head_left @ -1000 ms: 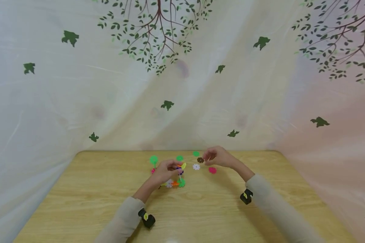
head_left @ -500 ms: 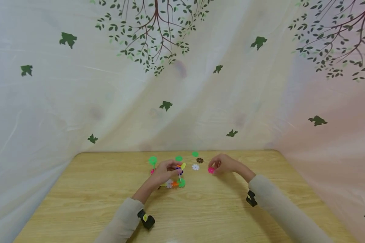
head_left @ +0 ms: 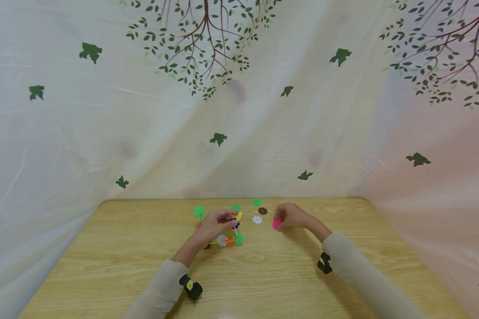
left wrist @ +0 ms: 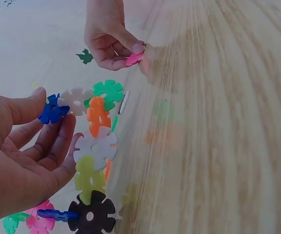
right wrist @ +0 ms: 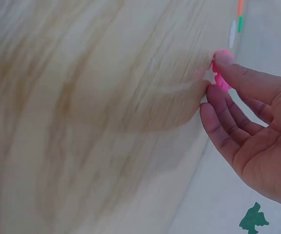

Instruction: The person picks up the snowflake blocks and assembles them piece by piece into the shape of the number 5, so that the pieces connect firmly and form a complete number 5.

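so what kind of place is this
Probably an indoor play or recording corner, though that's a guess: a wooden table, a pale backdrop printed with leafy branches, and colourful linked flower-shaped pieces.

no readable text, labels, numbers or signs anywhere

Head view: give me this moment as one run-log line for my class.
left hand: holding chain | right hand: pinching pink piece | loose white piece, loose brown piece: on table, between hands
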The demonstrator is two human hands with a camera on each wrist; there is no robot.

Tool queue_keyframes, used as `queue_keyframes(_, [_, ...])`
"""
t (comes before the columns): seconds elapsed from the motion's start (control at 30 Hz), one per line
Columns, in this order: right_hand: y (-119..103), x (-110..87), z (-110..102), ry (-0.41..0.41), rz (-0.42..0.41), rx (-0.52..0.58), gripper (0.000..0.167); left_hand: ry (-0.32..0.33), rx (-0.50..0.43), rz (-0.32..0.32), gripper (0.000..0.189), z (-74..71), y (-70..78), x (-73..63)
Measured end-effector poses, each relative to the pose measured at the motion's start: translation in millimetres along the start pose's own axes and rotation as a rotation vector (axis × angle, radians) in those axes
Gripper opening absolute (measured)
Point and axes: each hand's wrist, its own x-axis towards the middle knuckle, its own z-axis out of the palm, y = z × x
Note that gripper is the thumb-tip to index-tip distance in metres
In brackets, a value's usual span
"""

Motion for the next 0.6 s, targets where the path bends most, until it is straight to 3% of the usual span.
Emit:
queue_keyframes(0.17, [-3,2.2,3,0.026,0.002,0.067,0.014,-0.005,-0.004,-0.005,0.035,-2.2,-0.8,0.1])
queue_keyframes(0.3, [-8,5.1,5,0.069,-0.022,0.192,0.011,-0.010,-0.008,-0.004,0.036,-3.7,-1.6,0.0])
queue_keyframes(0.6, [-42,13.3,11,0.191,-0.061,0.443,0.024,-0.029,0.004,0.015,0.037,-5.5,-1.4,-1.2])
